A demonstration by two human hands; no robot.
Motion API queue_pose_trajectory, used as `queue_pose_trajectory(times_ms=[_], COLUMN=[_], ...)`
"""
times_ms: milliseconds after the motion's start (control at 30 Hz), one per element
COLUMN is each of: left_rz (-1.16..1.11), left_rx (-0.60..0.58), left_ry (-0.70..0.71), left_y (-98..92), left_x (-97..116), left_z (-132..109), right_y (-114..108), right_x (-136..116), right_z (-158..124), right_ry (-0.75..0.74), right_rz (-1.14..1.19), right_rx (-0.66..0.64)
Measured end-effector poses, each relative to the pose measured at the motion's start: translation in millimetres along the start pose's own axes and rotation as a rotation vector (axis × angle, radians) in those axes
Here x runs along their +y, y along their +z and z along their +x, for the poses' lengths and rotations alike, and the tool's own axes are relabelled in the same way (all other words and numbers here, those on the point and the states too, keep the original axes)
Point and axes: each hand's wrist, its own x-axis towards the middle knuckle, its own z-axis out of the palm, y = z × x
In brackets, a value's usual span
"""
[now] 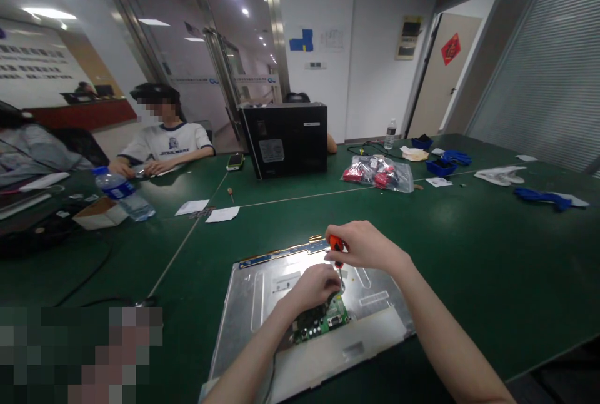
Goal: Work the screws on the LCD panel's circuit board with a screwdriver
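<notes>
My right hand (363, 244) is wrapped round the orange handle of a screwdriver (336, 244). Its thin shaft points down at the upper edge of a green circuit board (335, 313). Beside the shaft, my left hand (316, 285) has its fingers curled in over the board; what they pinch, if anything, is hidden. Under both hands lies a flat silver metal panel (244, 294), seemingly the back of a display, with a narrow blue circuit strip (276, 256) along its far edge. My left hand covers part of the green board.
A black computer case (290, 141) stands beyond the panel. Farther right lie a plastic bag of red items (379, 172) and blue gloves (544, 197). Leftward are a tilted water bottle (124, 194), a small open box (100, 213) and paper slips (222, 214). A person (164, 135) sits across the table.
</notes>
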Motion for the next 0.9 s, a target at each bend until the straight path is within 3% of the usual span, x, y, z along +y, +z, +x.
queue_pose_trajectory(times_ms=[267, 533, 900], left_rz=[-0.083, -0.215, -0.141], left_rx=[0.003, -0.026, -0.011], left_ry=[-0.066, -0.096, -0.046], left_y=[4.9, -1.0, -6.5], left_x=[0.9, -1.6, -1.8], left_z=[-0.8, -3.0, -1.7], right_y=[-7.5, -5.6, 0.4], right_x=[0.4, 15.8, 16.3], right_z=[-1.6, -0.4, 1.6], right_ry=[-0.039, 0.029, 0.036], right_rz=[0.041, 0.021, 0.013], right_rx=[-0.038, -0.09, -0.22])
